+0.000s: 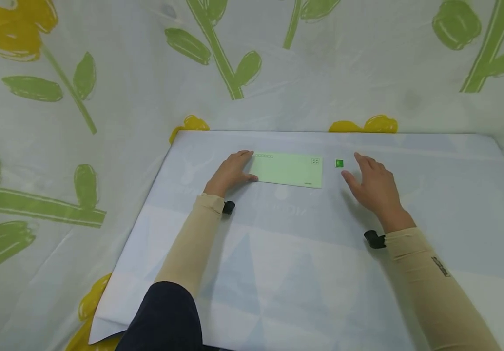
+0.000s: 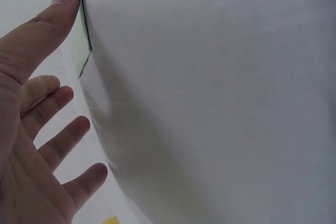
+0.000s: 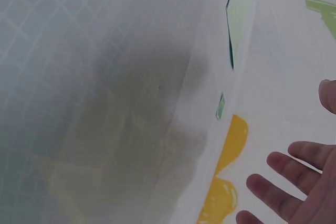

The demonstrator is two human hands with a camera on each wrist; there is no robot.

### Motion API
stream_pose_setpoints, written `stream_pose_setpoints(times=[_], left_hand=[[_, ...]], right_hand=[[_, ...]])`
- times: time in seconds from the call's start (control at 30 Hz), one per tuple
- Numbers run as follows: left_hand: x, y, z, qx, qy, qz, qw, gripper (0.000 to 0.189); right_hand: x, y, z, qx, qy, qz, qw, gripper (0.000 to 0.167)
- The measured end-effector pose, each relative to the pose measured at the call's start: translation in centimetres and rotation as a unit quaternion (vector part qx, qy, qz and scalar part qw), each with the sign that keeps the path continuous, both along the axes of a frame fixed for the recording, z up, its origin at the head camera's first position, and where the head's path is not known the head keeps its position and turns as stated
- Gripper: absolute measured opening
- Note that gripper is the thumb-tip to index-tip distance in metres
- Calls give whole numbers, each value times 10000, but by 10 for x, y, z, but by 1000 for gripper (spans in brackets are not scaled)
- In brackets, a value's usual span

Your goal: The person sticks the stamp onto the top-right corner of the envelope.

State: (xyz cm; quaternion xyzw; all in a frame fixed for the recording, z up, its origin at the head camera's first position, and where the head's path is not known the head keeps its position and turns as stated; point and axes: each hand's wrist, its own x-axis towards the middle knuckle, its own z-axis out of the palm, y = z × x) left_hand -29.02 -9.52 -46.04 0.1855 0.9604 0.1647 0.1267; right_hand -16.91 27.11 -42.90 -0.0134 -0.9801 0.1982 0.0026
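Note:
A pale green envelope (image 1: 287, 169) with small printed boxes lies flat on the table. My left hand (image 1: 231, 171) is at its left end, the fingers by the far corner and the thumb by the near one. In the left wrist view the thumb (image 2: 50, 24) lies against the envelope's edge (image 2: 81, 51), while the other fingers are spread. Just right of the envelope lies a small green stamp (image 1: 339, 163). My right hand (image 1: 372, 187) hovers to the right of the stamp, fingers apart and holding nothing; its fingers (image 3: 286, 174) also look loose in the right wrist view.
The table (image 1: 313, 292) has a pale cover with faint triangle shapes. Beyond its far edge hangs or lies a white cloth (image 1: 300, 92) with green stems and yellow flowers. A dark-clothed knee or leg (image 1: 164, 317) shows at the near left edge.

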Motion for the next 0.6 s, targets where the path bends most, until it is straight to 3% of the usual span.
stream_pose_setpoints(times=[0.4,0.6], left_hand=[[-15,5,-3,-660,20,-438,9969,89],[-13,-4,-4,-607,-169,-317,9975,89]], right_hand=[[-5,2,7,-166,28,-60,9998,72],[-15,-5,-5,-384,-130,-239,9989,69]])
